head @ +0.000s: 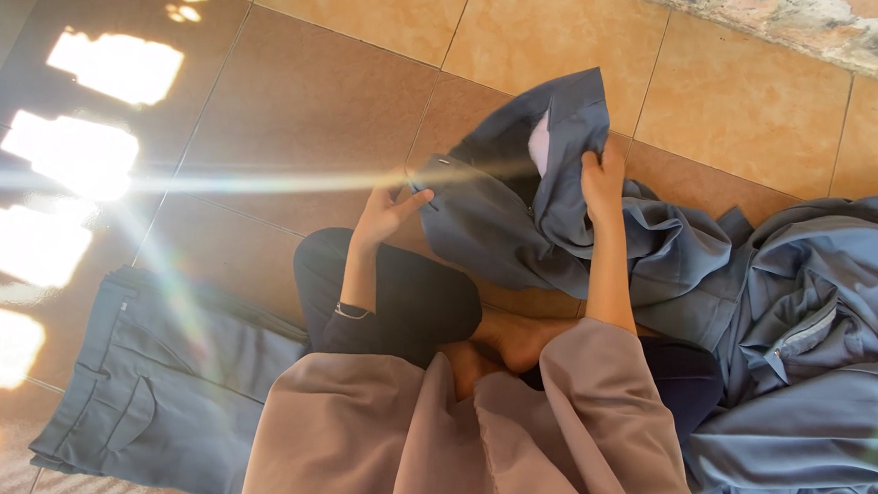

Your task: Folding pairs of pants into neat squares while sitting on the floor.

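Observation:
I sit cross-legged on a tiled floor and hold up a grey-blue garment (497,214) in front of me. My left hand (389,212) pinches its left edge near the waistband. My right hand (603,180) grips a bunched fold at the top right, beside a pale inner lining (540,143). The cloth hangs down between both hands over my dark-trousered knee (401,289). My bare foot (514,338) shows under the garment, and wide beige sleeves (449,437) cover my lower arms.
A folded grey-blue pair of trousers (156,382) lies flat on the floor to my left. A heap of similar grey-blue clothing (814,338) is piled at my right. Bright sun patches (74,156) fall on the brown tiles at the left. A worn wall base (797,8) runs across the top right.

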